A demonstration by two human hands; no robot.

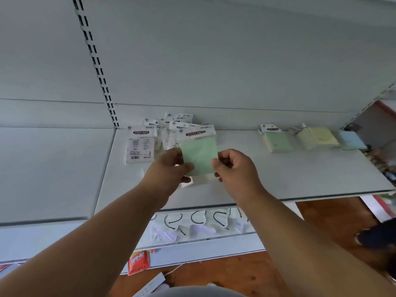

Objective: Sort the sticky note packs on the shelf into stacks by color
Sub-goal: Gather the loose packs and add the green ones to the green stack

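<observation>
A green sticky note pack [200, 153] with a white "STICKY NOTE" header is held up above the white shelf [278, 179]. My left hand [169, 168] pinches its lower left edge and my right hand [233, 168] pinches its lower right edge. Behind it lies a loose pile of several unsorted packs [162, 129], and a white pack [140, 146] lies face down at the left. At the right of the shelf sit a green stack [276, 140], a yellow stack [317, 137] and a blue stack [352, 139].
A slotted upright [96, 63] runs up the back panel at the left. Below the shelf, a lower shelf holds clear bags with black cords [199, 224]. A red packet [139, 262] and a white power strip [150, 286] lie near the wooden floor.
</observation>
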